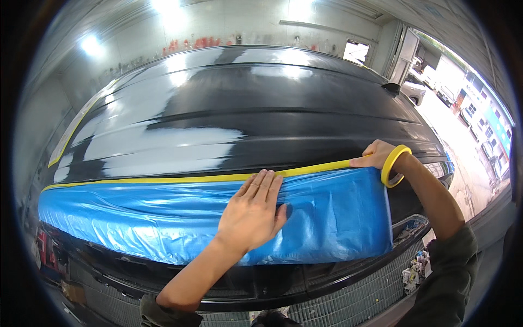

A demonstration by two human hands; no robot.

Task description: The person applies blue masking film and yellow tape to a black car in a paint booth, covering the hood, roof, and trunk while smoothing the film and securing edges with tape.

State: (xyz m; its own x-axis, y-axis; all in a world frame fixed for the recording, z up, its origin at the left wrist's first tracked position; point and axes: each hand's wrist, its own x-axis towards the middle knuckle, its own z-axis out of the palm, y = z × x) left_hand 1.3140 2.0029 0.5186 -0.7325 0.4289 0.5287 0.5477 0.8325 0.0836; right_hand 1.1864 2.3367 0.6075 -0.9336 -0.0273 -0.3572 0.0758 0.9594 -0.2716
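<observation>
Yellow tape strip: the strip is laid along the near edge of the roof, over the top border of the blue film, its right end reaching the right hand.
Blue film: the sheet is hung below the strip, wrinkled and glossy.
Left hand: the hand is held flat, fingers together and straight, palm on the film and fingertips at the tape; nothing is gripped.
Right hand: the tape's end is pinched by the hand, between thumb and bent fingers.
Tape roll: a yellow ring is seen at the right wrist; whether it is worn around it cannot be told.
Vehicle roof: the dark, ridged roof is marked by pale grey patches, and a black fin is set near its right end.
Floor: crumpled paper is seen by the grating, lower right.
</observation>
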